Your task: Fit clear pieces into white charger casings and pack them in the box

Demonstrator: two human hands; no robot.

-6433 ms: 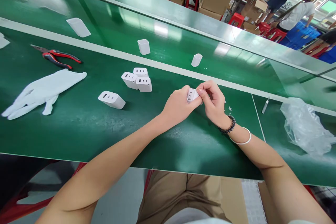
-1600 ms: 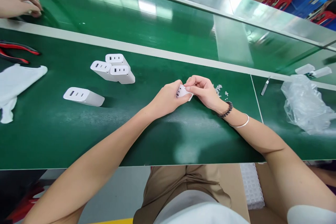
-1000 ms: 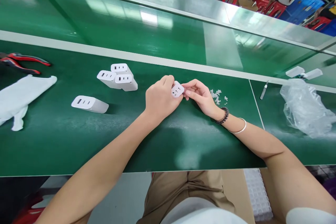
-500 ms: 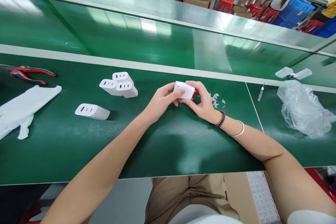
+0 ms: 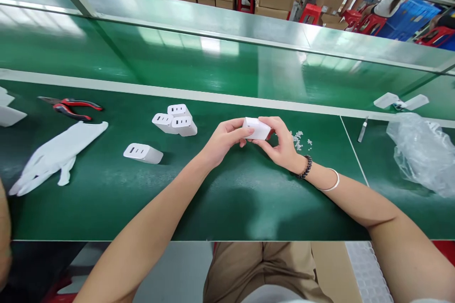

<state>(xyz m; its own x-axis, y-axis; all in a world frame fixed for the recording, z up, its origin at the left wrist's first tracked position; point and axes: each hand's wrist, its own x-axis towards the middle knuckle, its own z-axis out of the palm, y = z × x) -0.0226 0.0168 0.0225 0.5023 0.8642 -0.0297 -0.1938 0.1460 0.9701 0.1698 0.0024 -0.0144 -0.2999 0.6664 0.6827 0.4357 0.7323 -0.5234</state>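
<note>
A white charger block (image 5: 259, 129) is held above the green table between both my hands. My left hand (image 5: 227, 138) grips its left end, thumb laid along the near face. On the other end, the fingers and thumb of my right hand (image 5: 281, 145) close round it. Its ports do not show. Small clear bits (image 5: 297, 139) lie scattered just beyond my right hand. Left of my hands, a cluster of white chargers (image 5: 177, 120) stands with port ends up, and a single charger (image 5: 142, 153) sits nearer to me.
Red-handled pliers (image 5: 73, 107) and a white glove (image 5: 59, 156) lie at left. On the right are a small pen-like tool (image 5: 362, 130), a clear plastic bag (image 5: 423, 151) and white flaps (image 5: 401, 101). A raised shelf edge (image 5: 213, 43) runs along the back. Another person's arm (image 5: 4, 232) shows at far left.
The view has swung a little to the left, so the table things sit further right. Both hands keep hold of the charger, whose face is tilted slightly differently. Another person's arm has come into view.
</note>
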